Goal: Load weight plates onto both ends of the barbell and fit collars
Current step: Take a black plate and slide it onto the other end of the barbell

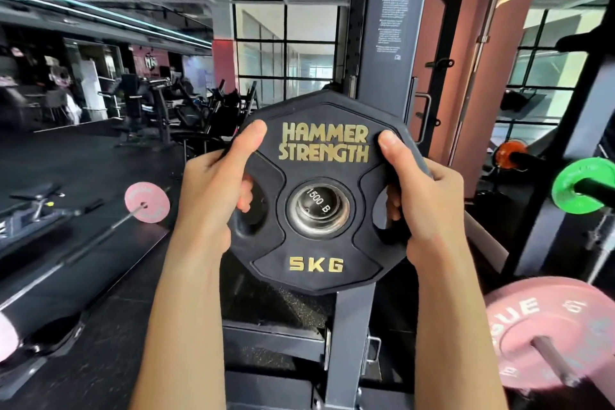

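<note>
Black rubber 5 kg plate (316, 191) is up in front of you, its steel bore lined up on the barbell sleeve end (317, 205) (marked 1500_B). Left hand (213, 196) and right hand (422, 200) both clamp its side handle slots, thumbs on the face. Keep the plate square to the sleeve, push evenly with both, and don't let it tilt or it likely binds.

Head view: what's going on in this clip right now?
A person holds a black 5 kg plate upright, the left hand and right hand gripping its side cut-outs. The end of a bar sleeve shows through the plate's centre hole, so the plate is lined up on it or partly slid on. No collar is visible. Pink plates sit on other bars nearby.
</note>
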### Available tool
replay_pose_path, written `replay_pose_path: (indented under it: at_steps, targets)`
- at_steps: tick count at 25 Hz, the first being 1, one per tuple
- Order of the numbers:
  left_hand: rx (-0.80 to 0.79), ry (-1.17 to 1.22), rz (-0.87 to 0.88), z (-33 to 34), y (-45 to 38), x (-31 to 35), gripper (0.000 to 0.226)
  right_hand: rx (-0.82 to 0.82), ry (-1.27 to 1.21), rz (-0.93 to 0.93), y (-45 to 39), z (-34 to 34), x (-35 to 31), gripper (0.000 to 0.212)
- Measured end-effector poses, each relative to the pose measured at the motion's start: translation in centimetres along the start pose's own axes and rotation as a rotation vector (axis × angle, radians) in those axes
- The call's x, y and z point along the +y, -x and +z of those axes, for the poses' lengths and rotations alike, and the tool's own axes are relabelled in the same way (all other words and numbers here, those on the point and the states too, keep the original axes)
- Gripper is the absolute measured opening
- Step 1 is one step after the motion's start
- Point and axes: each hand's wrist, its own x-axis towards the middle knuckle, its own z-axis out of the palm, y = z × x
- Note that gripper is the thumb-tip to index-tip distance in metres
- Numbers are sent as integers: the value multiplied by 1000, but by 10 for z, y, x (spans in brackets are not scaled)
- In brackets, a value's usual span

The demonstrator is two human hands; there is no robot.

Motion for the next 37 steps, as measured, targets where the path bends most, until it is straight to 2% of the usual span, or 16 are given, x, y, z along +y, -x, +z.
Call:
replay_pose_path:
  at_steps: [3,9,11,15,19,23,30,37]
  targets:
    - [43,-61,12,4,-10,-6,61,8,3,11,-5,1,5,86]
    - [45,-17,18,14,-34,-21,61,13,48,4,-24,6,14,98]
    - [26,-19,4,20,-49,-26,62,13,36,9,-37,9,23,93]
    - [-12,-36,0,37,-92,-40,61,16,22,34,-75,18,51,69]
    - [-16,-30,48,63,-145,-63,72,31,57,27,-126,30,82,89]
    - [-31,27,16,90,-192,-84,73,-10,108,49,-179,40,105,74]
    - [-23,64,-7,124,-257,-114,72,-5,213,66,-251,53,135,65]
    - [-12,-11,-4,148,-308,-129,78,8,184,94,-299,63,167,68]
